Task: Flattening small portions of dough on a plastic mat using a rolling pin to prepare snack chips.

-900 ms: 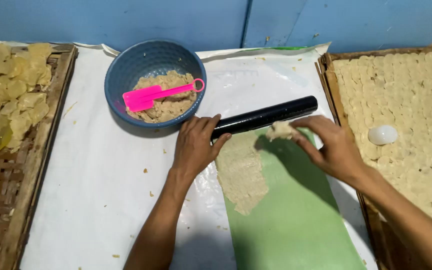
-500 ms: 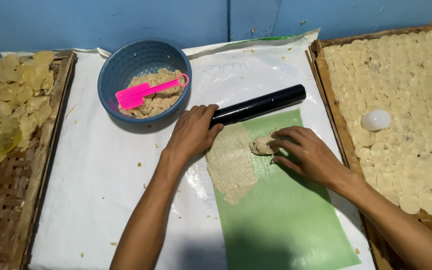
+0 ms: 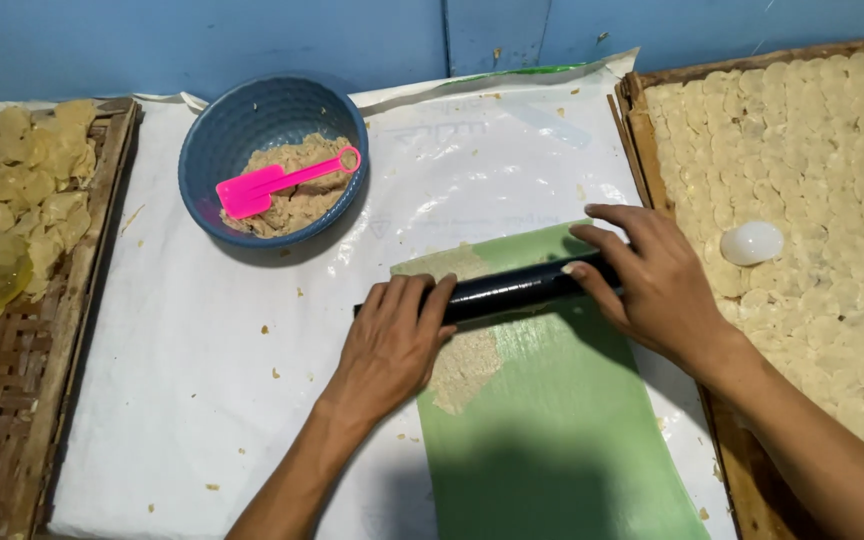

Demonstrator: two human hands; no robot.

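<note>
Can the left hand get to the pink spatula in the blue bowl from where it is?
Probably yes: the left hand rests on the black roller, and only bare white sheet lies between it and the pink spatula.

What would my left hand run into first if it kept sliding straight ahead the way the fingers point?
The left hand lies on the black roller, fingers pointing up and slightly right. Past the roller, the line crosses bare white plastic sheet toward the blue wall. The blue bowl probably stays off to its left.
</note>
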